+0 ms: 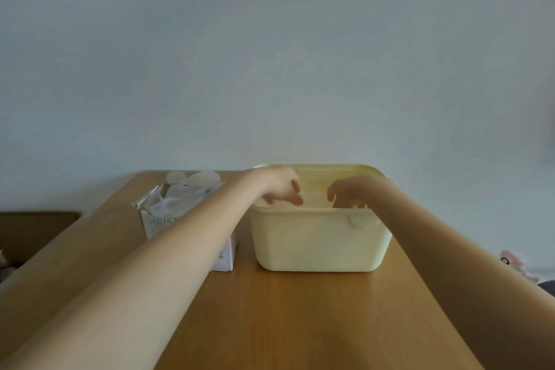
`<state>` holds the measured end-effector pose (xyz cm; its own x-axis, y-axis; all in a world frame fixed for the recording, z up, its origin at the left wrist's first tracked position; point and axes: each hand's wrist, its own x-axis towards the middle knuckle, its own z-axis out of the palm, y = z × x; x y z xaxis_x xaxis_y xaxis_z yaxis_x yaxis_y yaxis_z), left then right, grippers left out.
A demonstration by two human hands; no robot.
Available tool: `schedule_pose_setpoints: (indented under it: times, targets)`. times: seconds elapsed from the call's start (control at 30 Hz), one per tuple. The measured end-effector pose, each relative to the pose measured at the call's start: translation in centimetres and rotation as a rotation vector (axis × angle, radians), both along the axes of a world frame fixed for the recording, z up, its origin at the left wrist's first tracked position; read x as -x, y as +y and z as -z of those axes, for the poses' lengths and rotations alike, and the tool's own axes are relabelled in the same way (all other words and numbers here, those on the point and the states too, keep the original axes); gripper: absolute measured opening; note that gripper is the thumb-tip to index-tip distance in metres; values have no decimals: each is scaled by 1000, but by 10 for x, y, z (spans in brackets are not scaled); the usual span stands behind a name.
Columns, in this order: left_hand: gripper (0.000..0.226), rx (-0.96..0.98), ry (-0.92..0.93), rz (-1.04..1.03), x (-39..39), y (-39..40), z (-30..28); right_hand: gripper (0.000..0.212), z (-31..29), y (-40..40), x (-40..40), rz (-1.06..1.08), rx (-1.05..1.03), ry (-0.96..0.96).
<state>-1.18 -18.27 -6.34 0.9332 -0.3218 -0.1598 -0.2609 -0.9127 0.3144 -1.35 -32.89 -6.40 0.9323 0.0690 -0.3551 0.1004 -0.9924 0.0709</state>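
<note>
Seemingly midway through filling a pale yellow tub [318, 243], a person's left hand [279, 186] and right hand [350, 192] dip curled fingers past its near rim, their grip too hidden to tell, while round white pads [198, 182] lie heaped on the torn box [186, 215] just beside it.
</note>
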Motion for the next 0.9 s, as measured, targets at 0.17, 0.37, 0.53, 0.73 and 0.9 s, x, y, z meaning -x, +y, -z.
schedule_pose_setpoints:
  times: [0.17, 0.37, 0.53, 0.73, 0.9]
  targets:
    - [20, 347, -355, -15, 23, 48, -25, 34, -31, 44, 15, -139, -335, -449]
    - [12, 321, -163, -81, 52, 142, -29, 30, -43, 123, 44, -495, -472, -347]
    - [40, 157, 14, -166, 68, 184, -10, 49, -21, 155, 43, -528, -279, -166]
    - [8, 302, -211, -180, 68, 193, -20, 49, -12, 169, 38, -485, -475, -91]
    - [38, 375, -289, -214, 66, 193, -34, 43, 2, 176, 43, -578, -255, -36]
